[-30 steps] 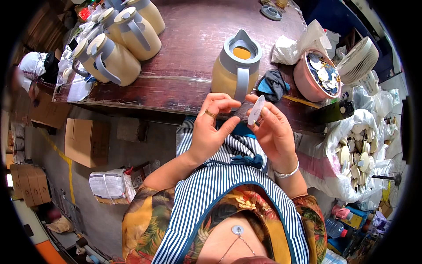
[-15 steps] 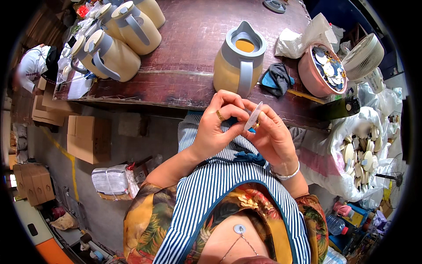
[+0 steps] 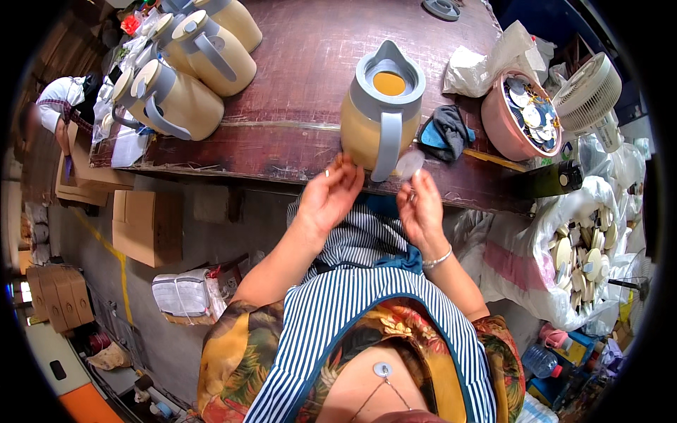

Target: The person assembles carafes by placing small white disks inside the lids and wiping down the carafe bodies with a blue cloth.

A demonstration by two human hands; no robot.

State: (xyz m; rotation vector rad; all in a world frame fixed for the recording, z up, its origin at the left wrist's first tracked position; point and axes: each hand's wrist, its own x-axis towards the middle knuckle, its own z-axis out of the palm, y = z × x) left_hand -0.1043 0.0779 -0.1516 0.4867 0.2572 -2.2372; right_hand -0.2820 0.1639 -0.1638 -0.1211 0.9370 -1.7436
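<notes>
A beige thermos jug (image 3: 361, 137) with a grey spouted collar and handle stands near the table's front edge. Its top has no lid on it and shows an orange inside. My left hand (image 3: 331, 194) is by the foot of the jug, its loosely bent fingers holding nothing; whether the fingertips touch the jug I cannot tell. Between the fingertips of my right hand (image 3: 423, 211) is a thin, round, translucent disc (image 3: 410, 164), held just right of the jug's handle. A dark grey and blue cloth (image 3: 447, 134) lies crumpled to the right of the jug.
Several beige jugs with lids (image 3: 185, 106) stand at the table's left. A pink basin (image 3: 504, 130) of round parts, a white fan (image 3: 589, 92) and a dark bottle (image 3: 550, 178) are at the right. Beside the table is a sack (image 3: 515, 257) of lids. Another person (image 3: 63, 102) bends over boxes far left.
My hands have come apart and moved toward the table edge. The disc, earlier between both hands, is now in my right hand alone, near the jug's handle.
</notes>
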